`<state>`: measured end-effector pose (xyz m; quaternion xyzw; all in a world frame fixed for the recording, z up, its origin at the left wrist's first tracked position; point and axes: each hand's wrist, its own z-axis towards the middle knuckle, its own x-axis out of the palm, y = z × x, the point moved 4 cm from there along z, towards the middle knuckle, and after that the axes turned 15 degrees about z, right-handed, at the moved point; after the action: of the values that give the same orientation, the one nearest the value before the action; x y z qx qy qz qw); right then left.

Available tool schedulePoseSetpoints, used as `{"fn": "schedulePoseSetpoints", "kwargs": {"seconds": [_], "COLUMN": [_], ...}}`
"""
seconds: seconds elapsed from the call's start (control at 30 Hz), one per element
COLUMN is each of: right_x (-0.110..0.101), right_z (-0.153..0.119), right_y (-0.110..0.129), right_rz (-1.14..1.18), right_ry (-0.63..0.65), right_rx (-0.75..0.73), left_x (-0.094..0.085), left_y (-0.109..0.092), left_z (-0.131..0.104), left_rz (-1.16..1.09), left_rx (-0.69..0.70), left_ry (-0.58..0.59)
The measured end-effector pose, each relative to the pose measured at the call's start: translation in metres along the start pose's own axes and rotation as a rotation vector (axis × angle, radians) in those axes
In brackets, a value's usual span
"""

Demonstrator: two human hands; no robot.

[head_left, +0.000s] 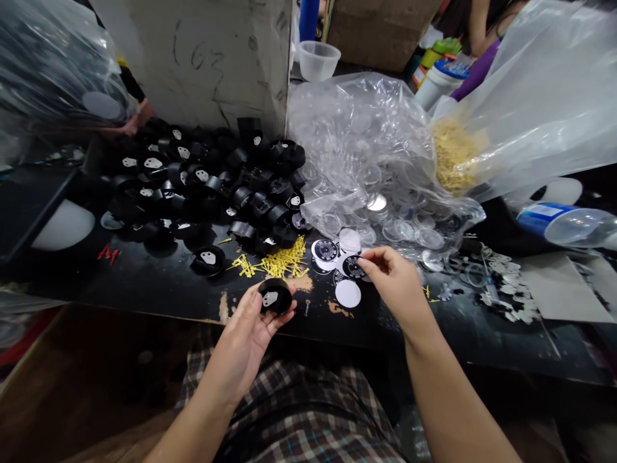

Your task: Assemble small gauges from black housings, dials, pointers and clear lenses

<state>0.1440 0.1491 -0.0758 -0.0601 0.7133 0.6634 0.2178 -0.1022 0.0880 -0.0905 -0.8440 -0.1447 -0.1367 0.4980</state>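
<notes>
My left hand (253,328) holds a round black case (275,297) with a pale metal plate inside, its fingers wrapped around the rim. Above the small pile of printed and white discs (348,294), my right hand (388,273) pinches the edge of a black dial disc (353,266) with white markings. Yellow plastic pieces (284,258) lie just beyond my left hand. Another black case (208,258) rests on the dark table to their left, near a large heap of similar black cases (193,173).
A clear plastic bag (357,128) of transparent discs lies behind my right hand. A plastic bottle (563,222), small white parts (508,283) and a grey box (569,286) are at the right. Red pieces (108,253) lie at the left. A person's arm shows at the top right.
</notes>
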Motion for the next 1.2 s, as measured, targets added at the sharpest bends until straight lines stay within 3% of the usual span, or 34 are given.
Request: {"fn": "schedulePoseSetpoints", "kwargs": {"seconds": [0.2, 0.37, 0.47, 0.57, 0.7, 0.77, 0.97, 1.2], "right_x": [-0.003, 0.039, 0.055, 0.057, 0.044, 0.045, 0.070, 0.069], "right_z": [-0.010, -0.035, -0.042, -0.039, -0.035, -0.037, -0.047, -0.044], "right_y": [0.013, 0.039, 0.044, 0.041, 0.040, 0.046, 0.069, 0.060], "right_rz": [0.234, 0.335, 0.332, 0.286, 0.219, 0.217, 0.118, 0.051], "right_ry": [-0.084, 0.177, 0.251, 0.332, 0.222, 0.201, 0.294, 0.403], "right_rx": [-0.036, 0.051, 0.107, 0.105, 0.010, -0.026, -0.087, 0.030], "left_x": [0.002, 0.021, 0.027, 0.023, 0.016, 0.018, 0.024, 0.017], "left_y": [0.003, 0.006, 0.008, 0.005, 0.003, 0.005, 0.015, 0.013], "left_z": [-0.002, -0.004, -0.001, 0.005, 0.009, 0.008, -0.001, 0.002], "left_rz": [-0.038, -0.134, -0.168, -0.179, -0.182, -0.161, -0.015, 0.148], "left_rx": [0.005, 0.029, 0.005, 0.005, -0.002, -0.011, 0.064, 0.104], "left_ry": [0.032, 0.100, 0.082, 0.020, -0.079, -0.054, 0.011, 0.069]}}
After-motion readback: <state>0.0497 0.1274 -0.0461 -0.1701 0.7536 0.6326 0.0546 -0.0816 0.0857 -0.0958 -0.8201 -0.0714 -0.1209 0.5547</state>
